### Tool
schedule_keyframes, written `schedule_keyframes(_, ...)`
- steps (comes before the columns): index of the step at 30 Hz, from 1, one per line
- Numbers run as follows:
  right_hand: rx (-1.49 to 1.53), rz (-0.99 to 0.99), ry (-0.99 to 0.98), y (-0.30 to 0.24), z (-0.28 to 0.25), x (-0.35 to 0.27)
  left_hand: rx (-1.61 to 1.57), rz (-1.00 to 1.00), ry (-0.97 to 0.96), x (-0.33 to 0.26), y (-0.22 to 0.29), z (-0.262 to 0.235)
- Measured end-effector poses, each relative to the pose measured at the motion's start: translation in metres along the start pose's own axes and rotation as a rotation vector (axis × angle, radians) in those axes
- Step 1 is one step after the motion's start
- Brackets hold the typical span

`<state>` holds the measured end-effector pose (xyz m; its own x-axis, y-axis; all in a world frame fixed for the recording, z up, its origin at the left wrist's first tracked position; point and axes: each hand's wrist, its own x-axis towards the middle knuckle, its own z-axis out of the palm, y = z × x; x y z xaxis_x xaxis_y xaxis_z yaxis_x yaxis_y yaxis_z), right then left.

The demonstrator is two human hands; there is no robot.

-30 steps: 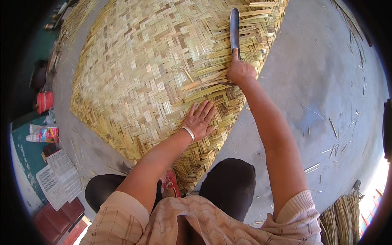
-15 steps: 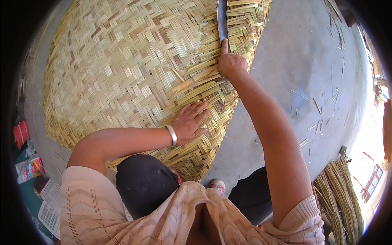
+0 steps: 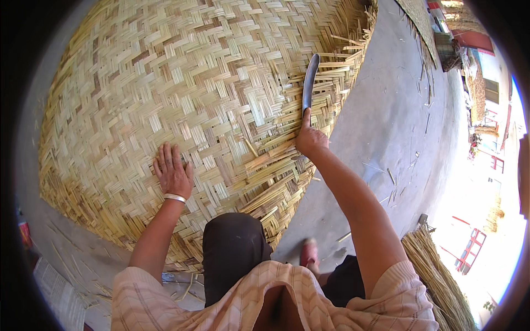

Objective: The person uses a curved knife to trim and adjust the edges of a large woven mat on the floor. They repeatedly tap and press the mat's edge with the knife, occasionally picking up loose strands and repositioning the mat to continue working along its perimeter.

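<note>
A large woven mat (image 3: 232,83) of flat yellowish strips spreads across the floor before me. My left hand (image 3: 175,175) rests palm down on its weave, fingers stretched out; a pale bangle (image 3: 175,197) circles that wrist. Near the mat's right edge, my right hand (image 3: 312,141) is closed around a tool with a long, curved, dark metal blade (image 3: 311,83). The index finger lies along the blade's base, and the blade points away from me over the strips. Its handle is mostly hidden in my fist. Loose strip ends (image 3: 270,157) stick out beside this hand.
My knee (image 3: 232,248) presses at the mat's near edge. Grey floor (image 3: 381,121) with scattered strip scraps lies to the right. A bundle of long dry stalks (image 3: 436,276) lies at the lower right, and another mat (image 3: 419,22) at the far right.
My left hand has moved left, from near the mat's right edge to farther in on the weave. The view has shifted; my right hand still grips the bladed tool by the same strips.
</note>
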<state>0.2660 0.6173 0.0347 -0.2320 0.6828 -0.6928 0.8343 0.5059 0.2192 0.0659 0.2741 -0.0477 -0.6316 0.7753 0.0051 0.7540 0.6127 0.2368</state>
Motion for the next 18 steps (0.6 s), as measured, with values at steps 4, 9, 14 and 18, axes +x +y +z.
schedule_keyframes(4,-0.005,0.016,-0.012,-0.003,-0.005,-0.003,0.0,-0.009,-0.001,0.001,0.002,0.0)
schedule_keyframes(9,-0.035,0.042,-0.057,-0.009,-0.011,-0.006,-0.016,-0.016,-0.018,0.004,0.003,-0.006)
schedule_keyframes(14,-0.049,0.058,-0.078,-0.012,-0.013,-0.003,-0.025,-0.043,-0.057,0.004,0.006,-0.009)
schedule_keyframes(18,-0.068,0.059,-0.097,-0.009,-0.011,0.001,-0.036,-0.033,-0.042,0.005,0.005,-0.008)
